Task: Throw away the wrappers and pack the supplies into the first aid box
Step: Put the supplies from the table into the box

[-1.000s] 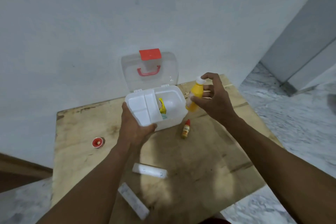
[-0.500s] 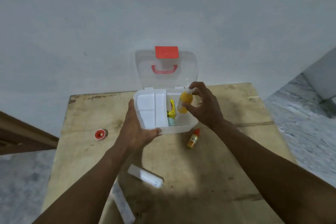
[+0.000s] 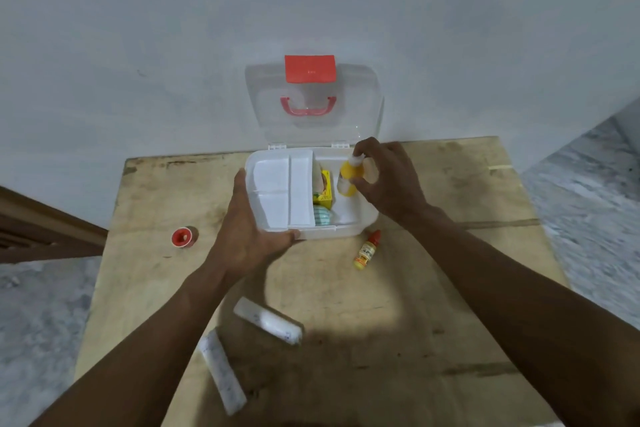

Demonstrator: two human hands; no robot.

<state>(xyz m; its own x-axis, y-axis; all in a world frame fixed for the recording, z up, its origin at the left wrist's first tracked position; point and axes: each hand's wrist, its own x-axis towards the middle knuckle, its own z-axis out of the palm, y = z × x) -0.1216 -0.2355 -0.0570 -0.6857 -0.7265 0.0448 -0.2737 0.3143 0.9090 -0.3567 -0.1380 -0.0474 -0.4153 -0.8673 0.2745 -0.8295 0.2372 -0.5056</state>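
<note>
The white first aid box (image 3: 349, 230) stands open on the wooden table (image 3: 381, 288), its clear lid (image 3: 313, 104) with red handle leaning against the wall. A white divider tray (image 3: 284, 191) fills the box's left half. A yellow carton (image 3: 325, 189) and a teal item (image 3: 322, 217) lie in the right half. My right hand (image 3: 389, 180) holds a yellow bottle with a white cap (image 3: 348, 177) inside the box's right half. My left hand (image 3: 247, 236) grips the box's front left corner.
A small yellow bottle with a red cap (image 3: 367, 251) lies just in front of the box. A red tape roll (image 3: 183, 237) sits at the left. Two white wrapped rolls (image 3: 268, 320) (image 3: 221, 369) lie near the table's front. The wall is close behind.
My right hand has carried the yellow bottle from beside the box over its rim and down into the right half. My left hand keeps its hold on the box. The view has shifted.
</note>
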